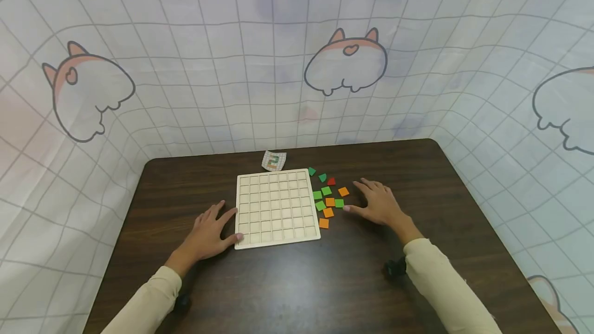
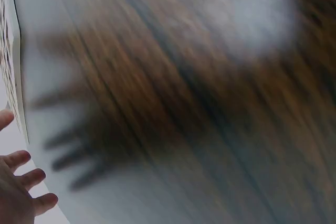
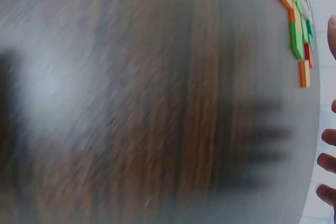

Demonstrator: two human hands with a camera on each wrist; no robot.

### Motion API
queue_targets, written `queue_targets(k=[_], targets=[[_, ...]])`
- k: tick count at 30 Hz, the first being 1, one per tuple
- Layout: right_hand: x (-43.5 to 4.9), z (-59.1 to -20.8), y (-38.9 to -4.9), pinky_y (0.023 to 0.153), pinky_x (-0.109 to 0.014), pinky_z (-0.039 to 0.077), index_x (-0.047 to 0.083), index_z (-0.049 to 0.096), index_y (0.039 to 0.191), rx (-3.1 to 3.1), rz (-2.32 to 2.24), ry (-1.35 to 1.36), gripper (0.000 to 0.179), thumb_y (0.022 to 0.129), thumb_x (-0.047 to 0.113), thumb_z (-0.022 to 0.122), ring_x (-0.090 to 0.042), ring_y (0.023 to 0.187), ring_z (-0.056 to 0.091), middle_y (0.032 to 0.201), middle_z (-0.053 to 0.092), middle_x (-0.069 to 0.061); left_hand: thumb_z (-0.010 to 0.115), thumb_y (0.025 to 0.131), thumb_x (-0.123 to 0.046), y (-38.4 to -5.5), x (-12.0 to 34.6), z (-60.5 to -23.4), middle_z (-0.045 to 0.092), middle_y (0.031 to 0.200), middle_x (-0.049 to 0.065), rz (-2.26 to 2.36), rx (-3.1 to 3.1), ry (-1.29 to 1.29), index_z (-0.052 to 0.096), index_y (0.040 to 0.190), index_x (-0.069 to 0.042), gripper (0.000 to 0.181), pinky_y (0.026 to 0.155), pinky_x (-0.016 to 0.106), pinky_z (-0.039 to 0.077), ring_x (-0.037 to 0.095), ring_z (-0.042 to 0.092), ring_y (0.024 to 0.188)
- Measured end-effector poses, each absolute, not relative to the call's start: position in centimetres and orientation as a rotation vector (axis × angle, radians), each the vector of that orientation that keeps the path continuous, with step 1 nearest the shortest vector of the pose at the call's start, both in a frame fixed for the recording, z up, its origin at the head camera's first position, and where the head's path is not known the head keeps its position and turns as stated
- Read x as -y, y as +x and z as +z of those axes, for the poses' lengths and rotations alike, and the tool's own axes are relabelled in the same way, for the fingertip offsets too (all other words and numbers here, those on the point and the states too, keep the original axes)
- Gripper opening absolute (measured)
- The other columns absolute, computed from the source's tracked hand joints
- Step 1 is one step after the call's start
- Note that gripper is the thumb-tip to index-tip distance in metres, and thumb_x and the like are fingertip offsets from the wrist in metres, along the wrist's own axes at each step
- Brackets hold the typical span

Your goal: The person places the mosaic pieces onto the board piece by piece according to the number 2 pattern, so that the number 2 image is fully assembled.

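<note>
A cream square board (image 1: pixel 277 209) with a grid of shallow cells lies on the dark wooden table. At its left edge is my left hand (image 1: pixel 207 234), fingers spread and relaxed, thumb tip at the lower left corner. Along the board's right side lie several small flat tiles: orange squares (image 1: pixel 324 223), light green squares (image 1: pixel 326 190), dark green pieces (image 1: pixel 322 177) and a red piece (image 1: pixel 331 181). My right hand (image 1: pixel 378 204) rests just right of them, fingers spread, holding nothing, its thumb tip close to a green tile (image 1: pixel 340 203).
Behind the board lies a small paper card (image 1: pixel 274 161) printed with a coloured pattern on a grid. The wooden table (image 1: pixel 287 287) is bounded at the back and sides by a hanging white checked curtain (image 1: pixel 223 66) with cartoon animals.
</note>
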State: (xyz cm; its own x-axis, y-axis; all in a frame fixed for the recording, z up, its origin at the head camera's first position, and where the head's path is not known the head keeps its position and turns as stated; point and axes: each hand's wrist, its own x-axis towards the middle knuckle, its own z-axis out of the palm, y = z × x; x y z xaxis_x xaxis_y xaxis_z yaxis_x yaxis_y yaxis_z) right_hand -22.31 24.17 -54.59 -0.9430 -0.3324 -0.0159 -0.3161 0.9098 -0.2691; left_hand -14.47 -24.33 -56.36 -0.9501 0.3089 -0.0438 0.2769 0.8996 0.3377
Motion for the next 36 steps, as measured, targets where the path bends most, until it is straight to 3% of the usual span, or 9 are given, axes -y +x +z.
queue_targets(k=[9,23,36], targets=[[-22.5,-54.8,-23.0,0.106,-0.064,0.040,0.010,0.048,0.149,-3.006,-0.432,-0.541,0.083,0.088,0.065,0.063,-0.043,0.134,0.048,0.151,0.048,-0.018,0.062,0.092,-0.061,-14.7,23.1,-56.6,0.029,0.160,0.027,0.576,-2.921,0.499,0.045,0.152,-0.017,0.076,0.108,0.078,0.023,0.055,0.027,0.145],[-19.7,-54.3,-25.0,0.106,-0.059,0.043,0.009,0.053,0.145,-2.975,-0.429,-0.573,0.080,0.090,0.067,0.061,-0.038,0.127,0.053,0.144,0.055,-0.017,0.062,0.092,-0.061,-14.8,22.8,-56.5,0.028,0.161,0.027,0.610,-2.898,0.465,0.043,0.154,-0.020,0.077,0.106,0.082,0.018,0.056,0.023,0.147],[-17.5,-54.4,-26.9,0.104,-0.056,0.047,0.006,0.057,0.140,-2.971,-0.487,-0.597,0.068,0.094,0.056,0.063,-0.037,0.125,0.055,0.138,0.058,-0.017,0.062,0.092,-0.060,-14.7,22.9,-56.7,0.027,0.162,0.024,0.587,-2.890,0.456,0.042,0.155,-0.021,0.077,0.107,0.082,0.017,0.053,0.021,0.148]])
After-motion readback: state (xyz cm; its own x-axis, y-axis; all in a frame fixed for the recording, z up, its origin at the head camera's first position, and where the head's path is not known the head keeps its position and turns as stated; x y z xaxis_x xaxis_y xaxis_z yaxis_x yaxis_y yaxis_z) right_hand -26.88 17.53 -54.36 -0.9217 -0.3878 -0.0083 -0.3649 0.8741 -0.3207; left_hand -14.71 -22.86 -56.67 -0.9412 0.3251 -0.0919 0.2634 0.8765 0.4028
